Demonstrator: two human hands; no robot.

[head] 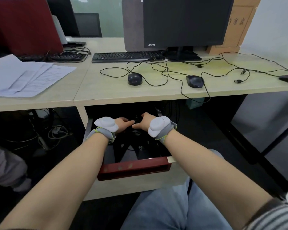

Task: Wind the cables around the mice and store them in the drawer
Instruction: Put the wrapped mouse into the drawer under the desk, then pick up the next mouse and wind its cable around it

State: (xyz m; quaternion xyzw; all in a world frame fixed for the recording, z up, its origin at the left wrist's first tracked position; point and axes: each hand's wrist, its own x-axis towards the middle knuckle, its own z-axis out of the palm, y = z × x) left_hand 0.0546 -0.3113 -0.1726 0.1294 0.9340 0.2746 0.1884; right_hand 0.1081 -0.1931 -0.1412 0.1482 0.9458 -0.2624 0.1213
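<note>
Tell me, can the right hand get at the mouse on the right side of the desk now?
Probably yes, but not at once: the right hand is busy inside the drawer; the mouse lies uncovered on the desk.

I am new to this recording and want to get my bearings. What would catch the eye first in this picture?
Two bare forearms reach into an open drawer under the desk, where the left hand and the right hand meet over something dark and hard to make out. On the desk above, two black mice, one left and one right, lie apart in a tangle of loose cables. Behind them stand a keyboard and a dark monitor.
</note>
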